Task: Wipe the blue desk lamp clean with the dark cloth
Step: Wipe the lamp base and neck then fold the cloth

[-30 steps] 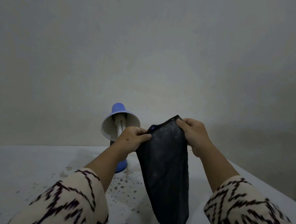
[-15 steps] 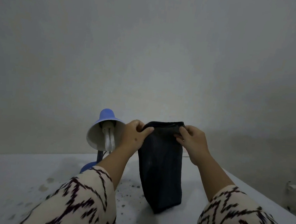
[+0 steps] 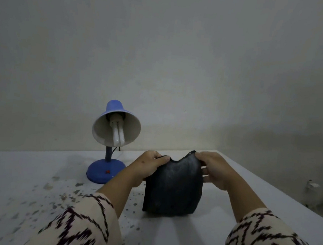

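Both hands pinch the top edge of the dark cloth point(image 3: 173, 185): the left hand point(image 3: 148, 166) holds its left corner between thumb and fingers, the right hand point(image 3: 214, 170) holds the right corner, and the edge sags between them. The cloth hangs folded, its lower fold at or just above the white table point(image 3: 268, 193); contact is unclear. It looks soft, matte and faintly dusty. The blue desk lamp point(image 3: 113, 139) stands at about ten o'clock from the cloth, untouched: domed base, thin stem, glossy cone shade tilted toward the camera, white inside, with a tubular bulb. Wiping seems not yet begun; next, the cloth should be bunched into one hand and carried to the shade. Grey flecks point(image 3: 65, 196) litter the table near the base.
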Tool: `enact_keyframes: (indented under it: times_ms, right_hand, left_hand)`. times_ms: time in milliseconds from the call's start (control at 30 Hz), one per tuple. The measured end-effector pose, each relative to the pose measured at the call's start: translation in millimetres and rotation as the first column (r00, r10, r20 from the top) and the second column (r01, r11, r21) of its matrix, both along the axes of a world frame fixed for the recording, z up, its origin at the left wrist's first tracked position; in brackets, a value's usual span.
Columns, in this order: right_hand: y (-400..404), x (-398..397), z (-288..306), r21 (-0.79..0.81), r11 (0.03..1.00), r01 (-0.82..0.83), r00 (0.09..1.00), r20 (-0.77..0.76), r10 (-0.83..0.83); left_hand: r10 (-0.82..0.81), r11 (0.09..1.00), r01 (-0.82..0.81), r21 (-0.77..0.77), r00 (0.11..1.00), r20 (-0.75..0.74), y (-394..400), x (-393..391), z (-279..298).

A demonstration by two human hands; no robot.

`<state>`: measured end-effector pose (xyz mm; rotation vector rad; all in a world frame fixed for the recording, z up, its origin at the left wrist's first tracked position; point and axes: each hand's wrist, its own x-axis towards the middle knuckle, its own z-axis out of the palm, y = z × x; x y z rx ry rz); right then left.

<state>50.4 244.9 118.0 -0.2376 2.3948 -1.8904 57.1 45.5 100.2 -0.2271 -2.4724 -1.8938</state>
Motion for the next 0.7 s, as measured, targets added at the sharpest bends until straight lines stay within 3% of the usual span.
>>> enact_keyframes:
  times_ms: [200,267,367,433,600,700]
  right_hand:
    - [-10,-7,-41,0.000,0.996,0.089,0.984,0.152,-0.088]
    - [-12,-11,-63,0.092,0.990,0.102,0.968,0.219,-0.120]
    - [-12,-13,-85,0.343,0.937,0.072,0.970,0.196,-0.146]
    - [-14,-13,-89,0.424,0.903,0.072,0.975,0.159,-0.152]
    - [-14,-25,-94,0.380,0.910,0.167,0.974,0.078,-0.212]
    - [-15,-27,-96,0.438,0.868,0.236,0.960,0.032,-0.277]
  left_hand:
    - [0.084,0.981,-0.135,0.140,0.942,0.324,-8,3,-38]
    - [0.079,0.990,-0.119,0.082,0.922,0.379,-9,5,-53]
    - [0.164,0.987,-0.154,-0.055,0.930,0.329,-6,5,-71]
    - [0.189,0.982,-0.176,-0.070,0.944,0.270,-7,0,-78]
    - [0.172,0.984,-0.175,0.022,0.980,0.105,-6,-10,-83]
    - [0.234,0.970,-0.225,-0.089,0.967,0.102,-4,-15,-86]
